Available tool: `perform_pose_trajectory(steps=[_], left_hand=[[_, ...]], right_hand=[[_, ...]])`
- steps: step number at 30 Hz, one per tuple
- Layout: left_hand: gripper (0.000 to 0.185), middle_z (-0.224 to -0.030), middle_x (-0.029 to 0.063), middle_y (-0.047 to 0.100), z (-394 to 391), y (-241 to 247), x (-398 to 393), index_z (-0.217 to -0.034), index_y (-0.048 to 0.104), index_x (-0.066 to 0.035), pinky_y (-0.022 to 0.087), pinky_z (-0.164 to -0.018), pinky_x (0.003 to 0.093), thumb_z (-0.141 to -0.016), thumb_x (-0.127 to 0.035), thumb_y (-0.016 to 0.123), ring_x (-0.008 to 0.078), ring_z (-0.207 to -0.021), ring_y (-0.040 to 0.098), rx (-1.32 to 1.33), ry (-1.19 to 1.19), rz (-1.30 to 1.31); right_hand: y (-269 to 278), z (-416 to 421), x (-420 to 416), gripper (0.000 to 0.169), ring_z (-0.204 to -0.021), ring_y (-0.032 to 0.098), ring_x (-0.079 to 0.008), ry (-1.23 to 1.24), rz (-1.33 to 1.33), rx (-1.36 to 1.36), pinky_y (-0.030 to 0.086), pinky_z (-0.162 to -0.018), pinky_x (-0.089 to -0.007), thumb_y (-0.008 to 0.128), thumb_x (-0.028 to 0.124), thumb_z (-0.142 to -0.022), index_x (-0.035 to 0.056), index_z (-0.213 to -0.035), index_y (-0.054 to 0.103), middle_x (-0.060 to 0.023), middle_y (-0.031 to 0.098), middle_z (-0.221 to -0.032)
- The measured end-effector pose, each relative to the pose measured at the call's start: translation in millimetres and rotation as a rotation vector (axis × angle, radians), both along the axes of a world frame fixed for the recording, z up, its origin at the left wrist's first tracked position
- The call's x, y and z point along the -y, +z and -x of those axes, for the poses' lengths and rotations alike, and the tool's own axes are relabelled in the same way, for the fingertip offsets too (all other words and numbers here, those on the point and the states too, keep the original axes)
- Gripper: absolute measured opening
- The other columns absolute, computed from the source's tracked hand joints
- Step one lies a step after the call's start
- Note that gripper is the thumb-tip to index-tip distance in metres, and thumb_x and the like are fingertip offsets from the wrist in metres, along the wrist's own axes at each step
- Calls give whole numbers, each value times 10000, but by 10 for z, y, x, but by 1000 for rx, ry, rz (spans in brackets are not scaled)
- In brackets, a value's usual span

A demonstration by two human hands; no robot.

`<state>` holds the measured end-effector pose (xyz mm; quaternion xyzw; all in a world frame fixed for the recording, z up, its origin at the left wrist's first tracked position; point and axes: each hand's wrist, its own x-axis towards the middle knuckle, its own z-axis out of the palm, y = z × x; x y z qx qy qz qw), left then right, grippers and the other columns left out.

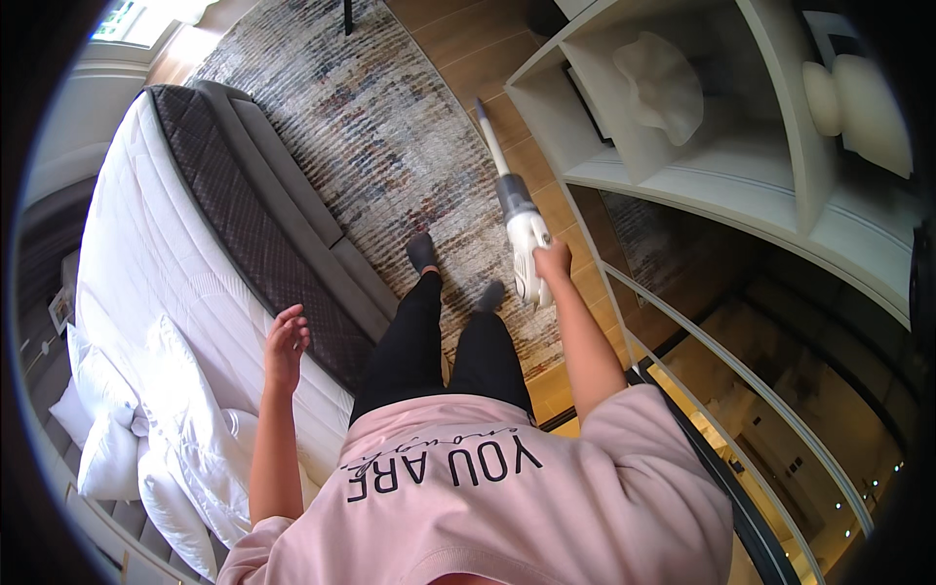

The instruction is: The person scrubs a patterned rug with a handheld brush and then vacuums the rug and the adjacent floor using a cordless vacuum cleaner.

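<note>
In my right hand [553, 259] is the handle of a white and grey handheld vacuum cleaner [523, 227]. Its narrow crevice nozzle [491, 137] points away from me, over the border between the patterned rug [380, 139] and the wooden floor [541, 157]. Whether the nozzle tip touches the floor, I cannot tell. My left hand [286, 344] holds nothing; its fingers are apart and slightly curled. It hangs in the air near the side of the bare white mattress [190, 227]. Both of my feet, in grey socks, stand on the rug.
A grey upholstered bed base [285, 161] runs along my left. White pillows [102, 380] and a bunched white duvet [197, 431] lie on the mattress. To the right stands a shelf unit [713, 186] holding a wavy white ornament [658, 88], above dark reflective panels [738, 322].
</note>
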<state>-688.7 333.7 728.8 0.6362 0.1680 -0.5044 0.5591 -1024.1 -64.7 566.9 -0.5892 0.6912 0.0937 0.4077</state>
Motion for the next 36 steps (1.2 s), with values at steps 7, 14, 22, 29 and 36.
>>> perform_pose_trajectory(steps=[7, 14, 22, 29, 36], left_hand=[[388, -1029, -23, 599, 17, -70, 313, -1279, 550, -94, 455, -824, 238, -918, -234, 557, 73, -905, 567, -64, -63, 28], [360, -1005, -29, 598, -279, -45, 863, -1273, 550, -91, 451, -823, 234, -941, -228, 556, 68, -899, 567, -59, -164, 13], [323, -1008, -39, 589, -935, -229, 1643, -1245, 580, -85, 435, -821, 225, -939, -175, 532, 53, -892, 551, 27, -215, 45], [286, -1001, -35, 589, -2054, -423, 1677, -1215, 605, -86, 431, -808, 215, -943, -142, 541, 49, -878, 549, 44, -290, -84], [269, -981, -24, 579, -3366, -442, 1611, -1203, 592, -67, 438, -782, 230, -953, -114, 506, 51, -864, 543, 20, -319, -144]], right_hand=[[642, 438, -398, 361, -1049, 609, -437, 84, -61, -262, 486, -908, -467, 571, 127, -743, -19, -1065, 643, -274, 657, -1060], [841, 397, -425, 341, -1035, 622, -422, 174, -152, -280, 500, -884, -477, 608, 142, -774, 18, -1090, 641, -254, 664, -1070], [263, -877, 609, 408, -1022, 638, -395, 383, -22, -183, 515, -865, -460, 656, 178, -767, 61, -1157, 643, -225, 674, -1075], [36, -2463, 1112, 357, -1005, 642, -407, 30, 108, -244, 511, -863, -461, 579, 145, -752, 35, -1078, 677, -244, 676, -1028], [-80, -3354, 785, 423, -1078, 615, -423, -117, 56, -256, 491, -948, -462, 575, 142, -764, 3, -1159, 633, -280, 645, -1120]])
